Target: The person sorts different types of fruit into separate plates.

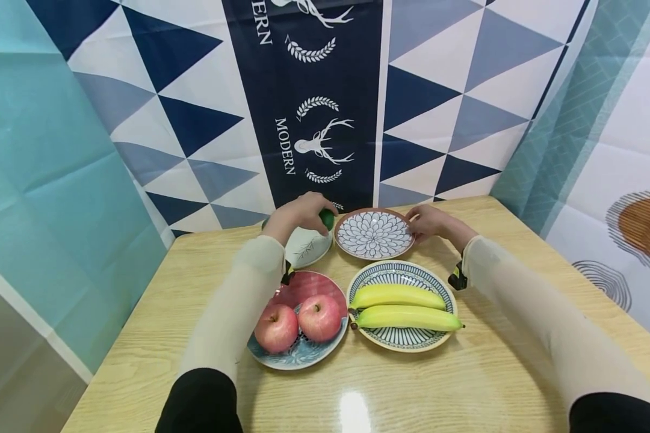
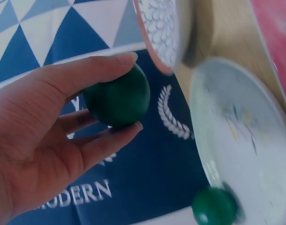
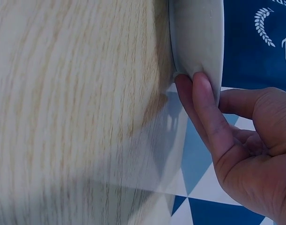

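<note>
My left hand (image 1: pixel 303 215) holds a dark green round fruit (image 2: pixel 119 98) between thumb and fingers, above the far side of the table. Just beneath that hand is a white plate (image 1: pixel 309 249) with a thin twig pattern, and a second green fruit (image 2: pixel 214 207) lies at its edge in the left wrist view. Beside it, a brown-rimmed plate (image 1: pixel 375 234) with a white petal pattern has its right edge pinched by my right hand (image 1: pixel 427 221). In the right wrist view, the fingers (image 3: pixel 206 98) lie against the plate's underside and the thumb is at its rim.
Nearer on the wooden table (image 1: pixel 406 391), two apples (image 1: pixel 321 317) sit on a pink and blue plate (image 1: pixel 298 362), partly behind the left sleeve. Right of them, two bananas (image 1: pixel 408 317) lie on a blue-patterned plate (image 1: pixel 401 267). A patterned cloth (image 1: pixel 325 90) hangs behind the table.
</note>
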Demonstrator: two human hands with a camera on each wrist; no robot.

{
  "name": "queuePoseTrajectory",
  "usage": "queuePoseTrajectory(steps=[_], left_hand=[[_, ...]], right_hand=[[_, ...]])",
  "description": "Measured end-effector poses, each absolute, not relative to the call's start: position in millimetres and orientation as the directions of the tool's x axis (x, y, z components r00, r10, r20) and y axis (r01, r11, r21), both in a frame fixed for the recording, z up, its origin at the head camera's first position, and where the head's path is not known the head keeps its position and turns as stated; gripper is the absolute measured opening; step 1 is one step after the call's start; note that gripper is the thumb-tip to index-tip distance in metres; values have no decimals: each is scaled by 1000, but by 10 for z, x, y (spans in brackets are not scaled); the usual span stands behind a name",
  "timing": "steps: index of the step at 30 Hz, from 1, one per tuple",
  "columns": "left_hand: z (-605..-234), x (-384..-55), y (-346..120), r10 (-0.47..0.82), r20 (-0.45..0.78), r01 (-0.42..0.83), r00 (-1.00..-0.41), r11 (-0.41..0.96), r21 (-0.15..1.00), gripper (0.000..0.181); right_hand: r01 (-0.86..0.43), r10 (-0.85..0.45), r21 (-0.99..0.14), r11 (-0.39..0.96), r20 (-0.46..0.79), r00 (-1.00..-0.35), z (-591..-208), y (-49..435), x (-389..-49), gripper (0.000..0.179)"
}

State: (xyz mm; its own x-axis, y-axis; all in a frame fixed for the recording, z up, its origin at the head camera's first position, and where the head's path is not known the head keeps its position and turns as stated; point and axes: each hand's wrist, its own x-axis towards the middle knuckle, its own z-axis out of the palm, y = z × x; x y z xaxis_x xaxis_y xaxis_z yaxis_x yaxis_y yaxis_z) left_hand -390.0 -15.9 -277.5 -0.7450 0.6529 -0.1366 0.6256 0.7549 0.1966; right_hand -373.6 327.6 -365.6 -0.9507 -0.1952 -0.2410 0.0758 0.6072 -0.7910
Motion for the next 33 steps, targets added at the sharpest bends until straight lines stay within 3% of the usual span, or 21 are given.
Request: queuePoseTrajectory(steps=[23,33], left_hand=[[-2891,-3843,826,744,-157,694,-650,664,278,55],[-3070,-3829,1133,734,-168,681,-658,675,283,56]], right_hand=[[75,-226,-803,591,-254,-940,-3643,3269,-3733,42],[68,-217,-785,616,-252,-943,-3639,3272,-3726,44]])
